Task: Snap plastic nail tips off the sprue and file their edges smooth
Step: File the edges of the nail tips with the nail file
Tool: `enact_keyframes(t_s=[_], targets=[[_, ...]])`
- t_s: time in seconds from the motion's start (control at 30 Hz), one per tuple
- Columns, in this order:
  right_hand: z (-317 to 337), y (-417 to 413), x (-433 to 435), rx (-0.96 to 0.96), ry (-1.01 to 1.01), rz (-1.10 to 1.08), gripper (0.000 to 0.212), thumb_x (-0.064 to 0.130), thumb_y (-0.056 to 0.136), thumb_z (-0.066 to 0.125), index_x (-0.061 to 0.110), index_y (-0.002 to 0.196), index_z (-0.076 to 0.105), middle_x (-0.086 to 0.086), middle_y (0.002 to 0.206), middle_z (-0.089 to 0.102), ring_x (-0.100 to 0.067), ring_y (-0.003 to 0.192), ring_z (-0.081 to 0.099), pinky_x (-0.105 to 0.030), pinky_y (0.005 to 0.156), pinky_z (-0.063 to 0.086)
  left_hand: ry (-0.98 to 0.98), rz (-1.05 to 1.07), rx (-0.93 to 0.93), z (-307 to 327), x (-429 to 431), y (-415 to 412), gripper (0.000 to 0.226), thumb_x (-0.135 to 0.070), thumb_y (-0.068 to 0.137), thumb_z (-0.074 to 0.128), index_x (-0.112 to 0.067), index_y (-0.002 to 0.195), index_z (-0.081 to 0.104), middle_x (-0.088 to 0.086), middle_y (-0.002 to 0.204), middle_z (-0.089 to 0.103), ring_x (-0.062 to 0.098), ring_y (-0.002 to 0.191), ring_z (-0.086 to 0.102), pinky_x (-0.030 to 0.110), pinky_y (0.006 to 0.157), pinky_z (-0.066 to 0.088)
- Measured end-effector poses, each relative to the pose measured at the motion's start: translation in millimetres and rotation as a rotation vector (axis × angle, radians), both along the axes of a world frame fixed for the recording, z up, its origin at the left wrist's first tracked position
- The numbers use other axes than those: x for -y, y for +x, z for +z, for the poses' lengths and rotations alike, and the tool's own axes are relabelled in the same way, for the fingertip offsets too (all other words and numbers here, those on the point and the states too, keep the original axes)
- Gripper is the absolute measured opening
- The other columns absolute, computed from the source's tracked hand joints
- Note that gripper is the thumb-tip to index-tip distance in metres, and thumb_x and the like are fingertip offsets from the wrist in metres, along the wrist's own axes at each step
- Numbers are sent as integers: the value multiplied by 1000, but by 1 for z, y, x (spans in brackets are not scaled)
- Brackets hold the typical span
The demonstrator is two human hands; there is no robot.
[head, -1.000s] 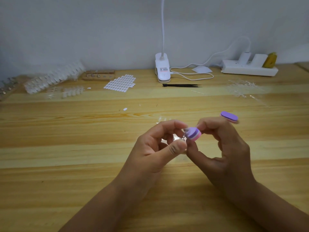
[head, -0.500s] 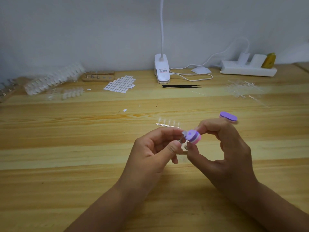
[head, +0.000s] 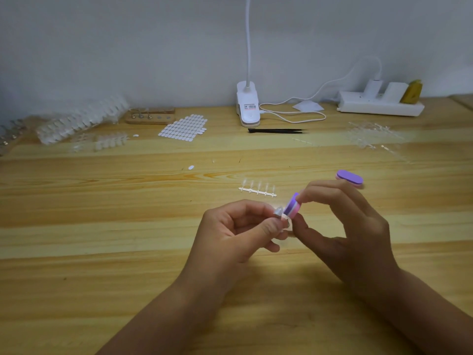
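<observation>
Since half a second ago your file point(head: 292, 205) has tipped further onto its edge, and the sprue point(head: 257, 188) now shows in full on the desk point(head: 102, 226) just beyond your hands.

Head view: left hand point(head: 230, 234) pinches the clear nail tip point(head: 279, 212) between thumb and forefinger. Right hand point(head: 353, 237) has its grip clamped on the file, which touches the tip. Pinch close to the filed edge so it can't flex. Use short, light strokes, and rotate the tip rather than the file. Spare file point(head: 350, 177) lies beyond your right hand.
</observation>
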State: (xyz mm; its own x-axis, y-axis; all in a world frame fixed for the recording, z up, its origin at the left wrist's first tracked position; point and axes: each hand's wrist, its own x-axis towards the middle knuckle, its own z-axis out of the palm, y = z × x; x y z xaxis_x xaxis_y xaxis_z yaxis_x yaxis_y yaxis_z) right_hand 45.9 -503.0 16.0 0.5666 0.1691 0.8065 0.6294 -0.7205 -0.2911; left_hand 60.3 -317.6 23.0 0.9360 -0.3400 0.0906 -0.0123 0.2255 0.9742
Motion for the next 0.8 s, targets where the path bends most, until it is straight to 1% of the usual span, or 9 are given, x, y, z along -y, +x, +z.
enact_keyframes(t_s=[0.1,0.17,0.27,0.33,0.43,0.53,0.6,0.73,0.8], targets=[[-1,-2,0,32,-6,66,20,4,86,74,7,103,65,-10,97,68,-12,97,62,-20,90,50,-6,0,-38,0,0,1,16,-15,75,79,-4,86,74,17,79,74,20,72,71,26,62,55],[-3,-4,-2,47,-24,109,25,3,85,75,10,105,61,-11,97,68,-16,95,63,-24,86,52,-7,-14,-43,0,-1,1,10,-14,77,77,-8,85,75,19,80,73,21,71,71,26,63,55],[-2,0,2,49,-45,62,15,1,85,74,4,99,69,-12,95,68,-15,94,62,-21,90,50,-9,-41,-34,0,-3,1,9,-13,79,74,-7,86,75,18,80,73,22,74,71,26,64,54],[0,1,5,40,-39,35,18,2,83,73,6,100,69,-11,95,69,-13,96,61,-18,93,48,-3,-45,-31,0,-3,0,10,-13,79,75,-7,87,75,17,80,73,22,75,71,26,64,54],[-1,-3,2,41,-34,104,26,3,85,75,13,106,62,-9,97,68,-13,98,62,-22,89,51,7,-39,-30,1,-3,1,11,-15,78,75,-8,87,76,17,80,74,22,74,71,26,64,55],[0,-3,2,40,-48,76,17,0,83,75,5,98,71,-11,95,69,-15,94,63,-25,86,52,4,-42,-28,1,-2,1,11,-16,78,76,-9,86,76,16,79,74,22,73,71,26,64,54],[0,-2,3,28,-49,48,11,0,82,75,0,93,72,-11,93,69,-15,93,62,-25,85,52,4,-40,-26,2,-2,1,9,-14,78,75,-9,86,76,15,76,73,21,73,71,26,64,55],[-2,-6,-2,24,-41,129,22,4,86,74,12,104,64,-9,96,68,-15,94,63,-26,83,53,16,-35,-18,2,-3,2,9,-12,80,76,-7,87,76,17,80,74,23,73,71,26,64,55],[-1,-5,0,28,-44,103,24,3,85,75,11,103,63,-10,95,68,-15,93,62,-25,84,52,18,-39,-17,2,-3,2,11,-14,79,77,-7,87,76,16,78,74,22,72,71,25,64,55]])
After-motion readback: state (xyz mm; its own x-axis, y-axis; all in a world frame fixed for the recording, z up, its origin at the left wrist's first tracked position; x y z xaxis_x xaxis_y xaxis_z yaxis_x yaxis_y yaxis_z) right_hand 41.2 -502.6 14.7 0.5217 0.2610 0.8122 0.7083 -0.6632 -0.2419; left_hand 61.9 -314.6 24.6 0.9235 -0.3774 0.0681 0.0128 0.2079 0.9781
